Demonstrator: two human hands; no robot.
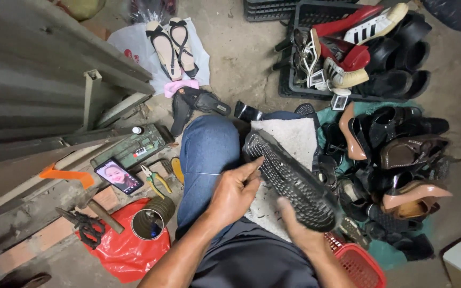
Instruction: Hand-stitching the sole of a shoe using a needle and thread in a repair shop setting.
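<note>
Across our lap, we are steadying the black shoe sole (292,181): right hand (301,230) cupping its near end from beneath, left hand (236,192) pinching its edge with curled fingers.

A single head-worn camera looks steeply down, close over the seated person's lap and hands (241,194), taking in the concrete floor (241,58) around them. The wide lens seems to bend the edges, so the far corners read poorly.

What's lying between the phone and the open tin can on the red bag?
In the head view, pliers with yellow-green handles lie between the phone and the tin can.
</note>
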